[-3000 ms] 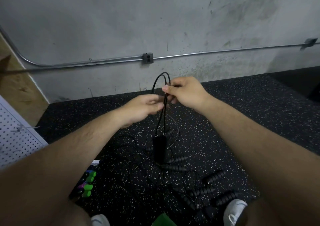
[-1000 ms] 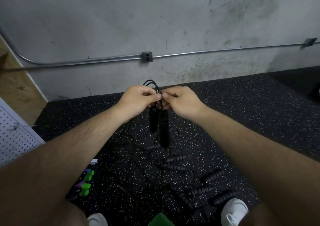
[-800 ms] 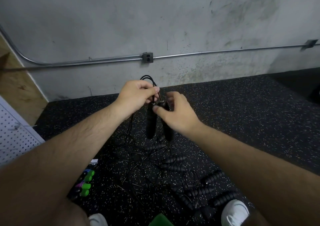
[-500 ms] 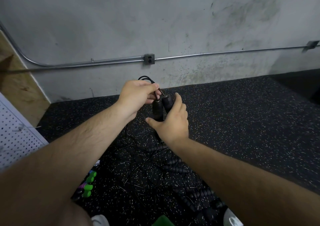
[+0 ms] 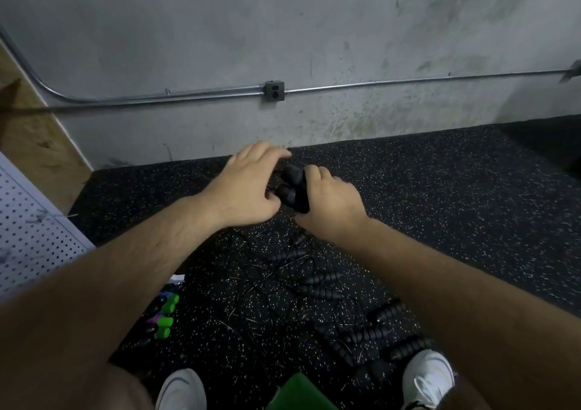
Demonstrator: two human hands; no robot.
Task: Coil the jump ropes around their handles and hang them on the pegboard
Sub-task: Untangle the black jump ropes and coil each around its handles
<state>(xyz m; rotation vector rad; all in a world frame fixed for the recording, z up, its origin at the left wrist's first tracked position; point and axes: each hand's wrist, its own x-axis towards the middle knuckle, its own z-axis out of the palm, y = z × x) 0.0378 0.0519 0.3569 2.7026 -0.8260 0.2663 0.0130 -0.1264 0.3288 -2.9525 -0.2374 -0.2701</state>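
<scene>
Head view, looking down at the floor.

- Right hand: centre of frame, fingers curled round a pair of black handles. The handles are held side by side and touching, with their butt ends toward the camera. They are lifted clear of the floor mat.
- Left hand: just left of the handles. The fingers reach over their far side, loosely extended, and the thumb touches the nearer handle. The palm covers whatever is beneath it, so I cannot tell whether this hand grips the cord or only rests there.
- The cord of the held rope is not clearly visible at the hands.
- Other ropes: tangled on the mat in the lower centre, below the forearms. Several ribbed black handles are spread toward the lower right, with thin cords crossing each other.
- Green handles: lower left of centre, on the mat, partly under the left forearm.
- Pegboard: white, at the left edge of the frame and well apart from the held handles. Nothing of the held rope is on it.
- White shoes: at the bottom edge, one on each side of a green object whose identity is unclear.
- Grey wall across the top, with a conduit running into an outlet box.
</scene>
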